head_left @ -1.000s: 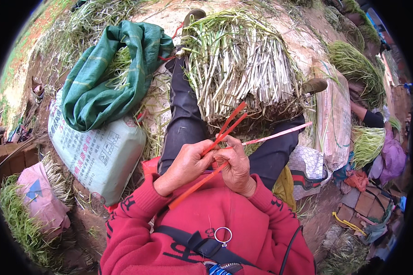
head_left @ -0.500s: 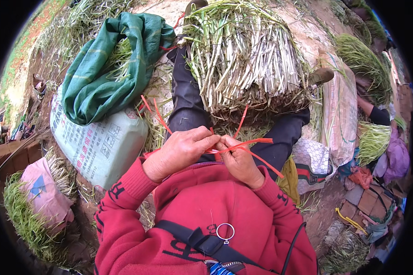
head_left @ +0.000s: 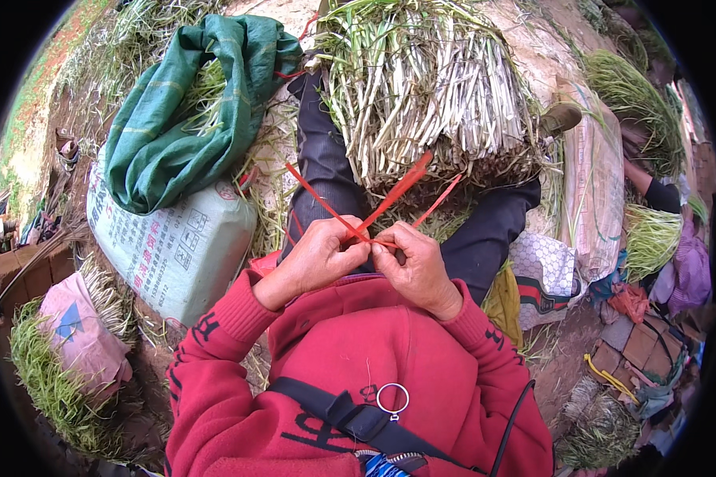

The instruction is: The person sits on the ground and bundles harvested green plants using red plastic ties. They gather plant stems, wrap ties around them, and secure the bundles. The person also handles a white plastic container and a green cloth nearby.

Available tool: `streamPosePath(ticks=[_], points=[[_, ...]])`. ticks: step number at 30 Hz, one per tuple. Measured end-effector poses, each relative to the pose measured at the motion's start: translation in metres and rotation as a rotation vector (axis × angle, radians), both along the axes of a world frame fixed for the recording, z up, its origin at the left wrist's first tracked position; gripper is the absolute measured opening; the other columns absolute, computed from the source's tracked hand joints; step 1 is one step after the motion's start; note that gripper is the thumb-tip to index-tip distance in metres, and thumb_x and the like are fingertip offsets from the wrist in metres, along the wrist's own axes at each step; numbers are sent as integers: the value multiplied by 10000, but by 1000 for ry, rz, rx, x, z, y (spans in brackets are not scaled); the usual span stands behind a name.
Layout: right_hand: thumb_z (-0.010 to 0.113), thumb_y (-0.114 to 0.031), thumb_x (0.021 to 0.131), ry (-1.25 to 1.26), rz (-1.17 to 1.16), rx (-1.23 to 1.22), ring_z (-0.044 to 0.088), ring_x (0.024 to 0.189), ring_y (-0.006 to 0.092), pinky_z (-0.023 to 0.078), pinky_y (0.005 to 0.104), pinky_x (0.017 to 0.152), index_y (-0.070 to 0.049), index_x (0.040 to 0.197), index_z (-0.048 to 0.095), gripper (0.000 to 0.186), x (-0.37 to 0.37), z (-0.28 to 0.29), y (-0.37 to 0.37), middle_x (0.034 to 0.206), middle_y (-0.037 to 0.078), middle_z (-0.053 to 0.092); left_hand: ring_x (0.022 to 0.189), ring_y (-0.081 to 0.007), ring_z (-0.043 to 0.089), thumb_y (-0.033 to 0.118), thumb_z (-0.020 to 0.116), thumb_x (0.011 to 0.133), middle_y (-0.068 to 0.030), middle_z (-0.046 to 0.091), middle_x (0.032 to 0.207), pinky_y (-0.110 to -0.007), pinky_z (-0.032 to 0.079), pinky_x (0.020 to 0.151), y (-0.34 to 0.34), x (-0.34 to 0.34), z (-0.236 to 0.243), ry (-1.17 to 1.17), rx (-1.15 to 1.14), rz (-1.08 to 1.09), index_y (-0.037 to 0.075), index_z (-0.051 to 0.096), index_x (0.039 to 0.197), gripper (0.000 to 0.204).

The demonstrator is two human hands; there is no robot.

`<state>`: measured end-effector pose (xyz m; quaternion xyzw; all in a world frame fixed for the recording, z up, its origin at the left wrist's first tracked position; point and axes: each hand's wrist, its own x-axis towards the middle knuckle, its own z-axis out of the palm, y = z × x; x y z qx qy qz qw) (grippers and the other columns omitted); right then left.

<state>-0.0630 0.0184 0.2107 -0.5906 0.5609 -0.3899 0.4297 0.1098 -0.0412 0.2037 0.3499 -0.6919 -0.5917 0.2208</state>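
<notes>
My left hand (head_left: pixel 326 258) and my right hand (head_left: pixel 410 270) are close together over my lap, fingers closed on thin red plastic strips (head_left: pixel 398 191), which cross between them with loose ends fanning upward. Just beyond the hands, a thick bundle of green-and-white stalks (head_left: pixel 429 95) with dark, soiled root ends lies between my dark-trousered legs (head_left: pixel 322 143).
Left: green cloth (head_left: pixel 135 167) on a pale sack (head_left: pixel 183 262), pink cover (head_left: pixel 79 334) over greens. Right: long pale sack (head_left: pixel 593 199), patterned bag (head_left: pixel 541 274), yellow cloth (head_left: pixel 501 310), stalk piles (head_left: pixel 648 238). Another person's arm (head_left: pixel 644 187) is at the right edge.
Both hands stay together while shifting their hold on the red strips, whose ends now point in different directions. The stalk bundle appears higher in the picture than a second ago.
</notes>
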Motion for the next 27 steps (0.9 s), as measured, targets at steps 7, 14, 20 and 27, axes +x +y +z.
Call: streamPosePath(ticks=[7, 14, 20, 27], points=[[669, 0, 750, 33, -96, -357, 599, 684, 163, 481, 255, 560, -24, 908, 623, 167, 0, -2, -5, 872, 80, 562, 489, -37, 400, 156, 591, 860, 6, 569, 668, -174, 247, 399, 17, -7, 1, 520, 1154, 289, 78, 587, 791, 104], [714, 24, 709, 53, -89, -500, 608, 650, 91, 514, 200, 550, -117, 1003, 679, 328, 1, -12, 1, 937, 50, 538, 487, -51, 424, 166, 575, 874, -33, 612, 740, -171, 270, 394, 24, -14, -2, 619, 1119, 351, 56, 614, 853, 118], [698, 55, 725, -87, 1, -459, 625, 715, 145, 520, 222, 603, -22, 957, 648, 250, -2, -18, 4, 1003, 101, 506, 440, -50, 392, 249, 501, 916, -30, 606, 724, -172, 266, 388, 29, -14, -3, 513, 1020, 266, 34, 623, 904, 248], [726, -9, 712, 110, -106, -555, 623, 649, 122, 524, 224, 535, -57, 862, 675, 166, 4, -3, 0, 984, 117, 555, 451, -50, 387, 226, 548, 908, 3, 577, 708, -188, 279, 390, 31, -22, 5, 551, 1059, 362, 34, 617, 911, 204]])
